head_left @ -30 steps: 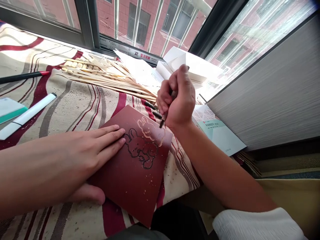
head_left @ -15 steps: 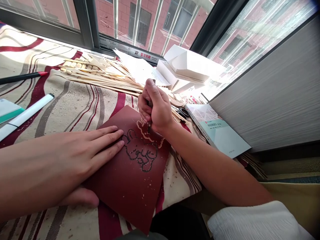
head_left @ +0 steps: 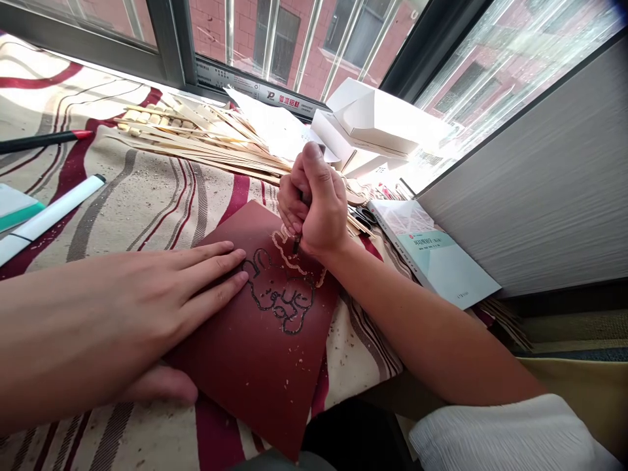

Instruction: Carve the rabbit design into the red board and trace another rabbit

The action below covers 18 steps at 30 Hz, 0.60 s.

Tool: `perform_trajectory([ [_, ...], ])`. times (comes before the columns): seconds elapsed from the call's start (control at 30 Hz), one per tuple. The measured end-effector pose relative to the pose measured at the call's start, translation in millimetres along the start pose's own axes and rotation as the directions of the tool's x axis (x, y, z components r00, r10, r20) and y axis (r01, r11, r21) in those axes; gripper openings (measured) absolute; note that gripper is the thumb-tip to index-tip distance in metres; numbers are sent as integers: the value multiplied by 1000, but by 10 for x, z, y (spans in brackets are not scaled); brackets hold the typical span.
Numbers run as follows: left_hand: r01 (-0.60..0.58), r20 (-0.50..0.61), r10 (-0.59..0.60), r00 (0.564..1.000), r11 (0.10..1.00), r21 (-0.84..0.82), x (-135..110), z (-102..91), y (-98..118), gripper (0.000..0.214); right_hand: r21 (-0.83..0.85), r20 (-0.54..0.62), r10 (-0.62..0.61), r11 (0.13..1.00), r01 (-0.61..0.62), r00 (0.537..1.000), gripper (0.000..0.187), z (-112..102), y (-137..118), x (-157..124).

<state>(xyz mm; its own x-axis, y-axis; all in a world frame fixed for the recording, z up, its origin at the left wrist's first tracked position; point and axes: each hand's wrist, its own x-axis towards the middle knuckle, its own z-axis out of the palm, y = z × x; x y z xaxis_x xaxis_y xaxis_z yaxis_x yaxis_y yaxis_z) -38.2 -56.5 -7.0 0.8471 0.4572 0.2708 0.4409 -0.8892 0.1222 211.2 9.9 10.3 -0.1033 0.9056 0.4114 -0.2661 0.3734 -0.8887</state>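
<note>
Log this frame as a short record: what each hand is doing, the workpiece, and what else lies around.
Left hand: the left hand lies flat on the dark red carving board
Right hand: the right hand grips a carving tool in a fist, its tip at the board
Workpiece: a carved rabbit outline with pale shavings around it
Rest: striped cloth, white marker, wooden strips, book, white cardboard box

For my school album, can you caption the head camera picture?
Right hand grips a carving tool at a rabbit outline on a red board; left hand steadies it.
</note>
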Motion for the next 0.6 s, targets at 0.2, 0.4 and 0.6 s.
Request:
perform_trajectory([
  [0.2, 9, 1, -9, 1000, 1000, -11, -2, -3, 3, 98, 11, 18, 60, 998, -60, 998, 66, 22, -45, -22],
  [0.4, 135, 156, -134, 979, 991, 7, -2, -89, 82, 108, 28, 15, 99, 995, -99, 995, 62, 18, -1, 6],
  [0.6, 104, 42, -104, 994, 995, -2, -109, 72, 8, 106, 29, 60, 221, 974, -223, 973, 66, 24, 45, 74],
])
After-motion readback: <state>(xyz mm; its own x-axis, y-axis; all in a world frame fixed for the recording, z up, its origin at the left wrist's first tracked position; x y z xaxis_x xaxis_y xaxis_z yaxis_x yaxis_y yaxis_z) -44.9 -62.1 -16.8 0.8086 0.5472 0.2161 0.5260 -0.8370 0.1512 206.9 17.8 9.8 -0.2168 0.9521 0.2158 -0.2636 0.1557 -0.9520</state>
